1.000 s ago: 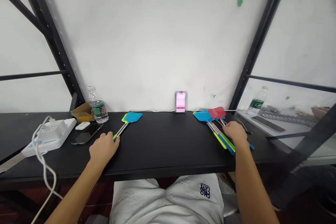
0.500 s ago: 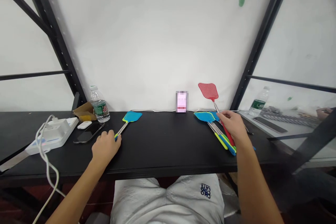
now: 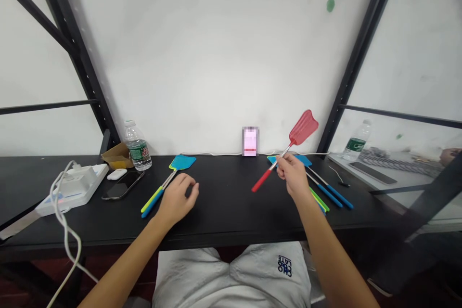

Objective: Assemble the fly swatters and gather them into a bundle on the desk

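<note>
My right hand (image 3: pixel 291 173) pinches a red fly swatter (image 3: pixel 305 127) by its metal shaft, with its head tilted up to the right and its red handle down to the left. Under and beside this hand lie several blue, yellow and green fly swatters (image 3: pixel 334 193), partly hidden by the hand and wrist. My left hand (image 3: pixel 180 196) is raised over the black desk, its fingers loosely curved and apart with nothing in them. Just left of it, a blue fly swatter (image 3: pixel 185 161) lies partly over a yellow-edged one, handles toward me.
At the left are a power strip (image 3: pixel 86 187) with white cables, a dark phone (image 3: pixel 123 185), a white case (image 3: pixel 117 174), a cardboard box (image 3: pixel 119 156) and a water bottle (image 3: pixel 138 149). A lit phone (image 3: pixel 250 142) leans on the wall. Black frame posts (image 3: pixel 352 67) flank the desk.
My left hand has let go of the swatter handles at the left and moved right. My right hand has lifted the red swatter leftward off the pile and turned it, head now to the right.
</note>
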Motion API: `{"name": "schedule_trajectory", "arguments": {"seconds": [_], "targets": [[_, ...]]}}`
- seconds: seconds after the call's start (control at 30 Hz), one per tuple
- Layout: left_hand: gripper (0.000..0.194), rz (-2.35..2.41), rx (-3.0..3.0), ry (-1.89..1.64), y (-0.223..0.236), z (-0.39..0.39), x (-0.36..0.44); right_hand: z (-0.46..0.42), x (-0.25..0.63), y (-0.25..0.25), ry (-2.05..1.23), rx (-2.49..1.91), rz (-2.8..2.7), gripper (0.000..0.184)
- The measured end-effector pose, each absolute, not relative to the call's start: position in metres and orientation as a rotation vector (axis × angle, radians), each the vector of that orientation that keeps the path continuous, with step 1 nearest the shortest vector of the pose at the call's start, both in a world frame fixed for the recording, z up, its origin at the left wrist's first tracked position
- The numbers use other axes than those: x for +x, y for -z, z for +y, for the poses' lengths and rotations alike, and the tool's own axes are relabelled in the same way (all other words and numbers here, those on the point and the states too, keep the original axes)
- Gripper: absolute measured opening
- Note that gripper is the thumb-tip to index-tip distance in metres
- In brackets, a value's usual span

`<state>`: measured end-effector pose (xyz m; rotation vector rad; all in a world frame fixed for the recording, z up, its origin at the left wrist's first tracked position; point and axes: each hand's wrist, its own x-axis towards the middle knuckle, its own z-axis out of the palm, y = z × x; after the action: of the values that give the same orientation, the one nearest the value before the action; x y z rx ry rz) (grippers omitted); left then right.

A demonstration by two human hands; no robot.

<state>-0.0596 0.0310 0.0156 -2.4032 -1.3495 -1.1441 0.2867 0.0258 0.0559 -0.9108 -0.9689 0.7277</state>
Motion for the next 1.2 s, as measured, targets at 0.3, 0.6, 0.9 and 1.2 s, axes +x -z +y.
{"name": "schedule_trajectory", "arguments": {"seconds": [0.3,0.6,0.9,1.2], "targets": [[0.021,-1.123,-2.548,1.137,-0.005,0.043,0.012,0.035,0.252,-0.035,-1.138,-0.881,-0.963,0.034],[0.025,-1.037,-2.616,1.067,-0.001,0.064,0.049,0.044,0.244,-0.02,-1.3,-0.879,-0.889,0.039],[0.028,-1.127,-2.817,1.103,0.002,0.071,0.048,0.042,0.241,-0.022,-1.083,-0.959,-0.876,0.038],[0.031,-1.186,-2.84,1.082,0.0,0.072,0.047,0.049,0.249,-0.019,-0.951,-0.906,-0.765,0.027]]}}
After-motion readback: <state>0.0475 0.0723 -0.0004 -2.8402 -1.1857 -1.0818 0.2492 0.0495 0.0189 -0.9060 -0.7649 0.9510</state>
